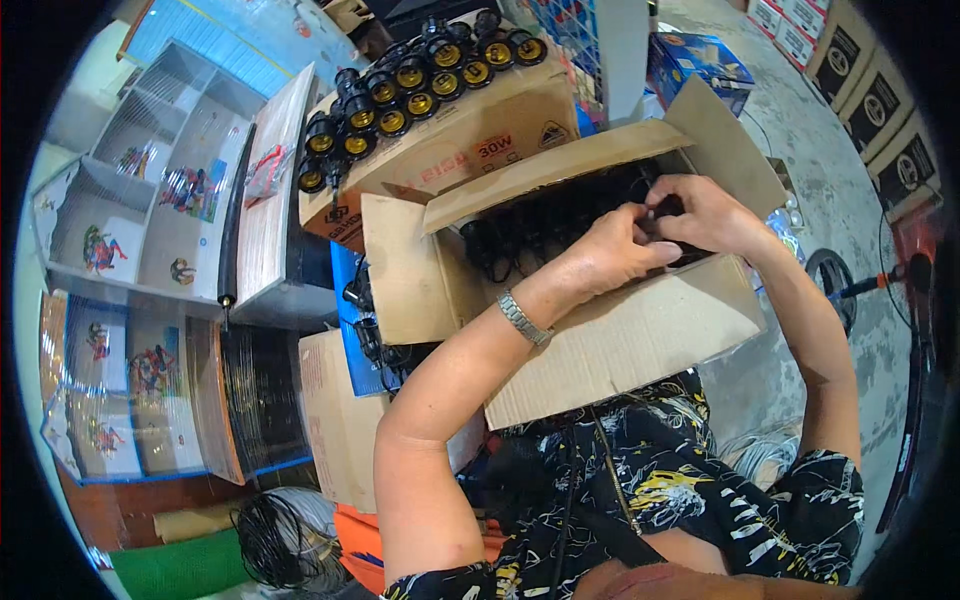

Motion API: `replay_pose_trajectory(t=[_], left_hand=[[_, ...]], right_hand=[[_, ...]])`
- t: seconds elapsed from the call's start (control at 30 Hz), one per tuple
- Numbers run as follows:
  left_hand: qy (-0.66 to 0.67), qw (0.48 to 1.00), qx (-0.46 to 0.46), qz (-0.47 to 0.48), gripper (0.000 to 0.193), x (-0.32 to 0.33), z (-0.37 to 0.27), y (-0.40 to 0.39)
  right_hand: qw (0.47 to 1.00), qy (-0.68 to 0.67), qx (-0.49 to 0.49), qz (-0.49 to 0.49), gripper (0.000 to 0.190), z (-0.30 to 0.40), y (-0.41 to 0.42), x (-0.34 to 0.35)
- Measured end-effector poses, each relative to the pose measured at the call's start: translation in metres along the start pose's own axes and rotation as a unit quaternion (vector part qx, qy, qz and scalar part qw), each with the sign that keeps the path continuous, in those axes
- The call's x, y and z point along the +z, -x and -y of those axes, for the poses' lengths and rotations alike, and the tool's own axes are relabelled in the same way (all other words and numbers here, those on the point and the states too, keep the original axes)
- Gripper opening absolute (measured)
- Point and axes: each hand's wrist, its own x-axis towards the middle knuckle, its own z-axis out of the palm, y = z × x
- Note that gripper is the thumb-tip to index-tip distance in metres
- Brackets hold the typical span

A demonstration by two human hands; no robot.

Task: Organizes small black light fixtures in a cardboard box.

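Observation:
An open cardboard box (630,330) stands before me with its flaps spread. Black lamp sockets with cable (510,240) lie inside it, towards its left end. Over the box's right part, my left hand (619,244), with a metal-band watch (525,319) on the wrist, meets my right hand (701,214). The fingers of both are bent around something dark; what it is, and how firmly either hand holds it, is hidden. On a closed carton (450,161) behind the box lie many black sockets with brass-coloured insides (409,75).
Plastic-wrapped shelving (165,187) stands at the left. A blue box (697,64) lies beyond the open box, and stacked cartons (870,97) line the far right. More black sockets (367,337) hang at the box's left side. A coil of black cable (274,536) is at the lower left.

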Motion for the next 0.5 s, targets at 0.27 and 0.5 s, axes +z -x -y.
replay_pose_trajectory(t=[0.27,0.5], left_hand=[[0.148,0.982,0.11,-0.05,0.068,0.013,-0.007,0.018],[0.126,0.953,0.233,-0.144,0.046,-0.006,-0.026,0.045]], right_hand=[[0.97,-0.239,-0.047,-0.009,0.028,0.044,0.017,0.001],[0.962,-0.224,-0.138,-0.07,0.04,0.072,-0.001,0.006]])
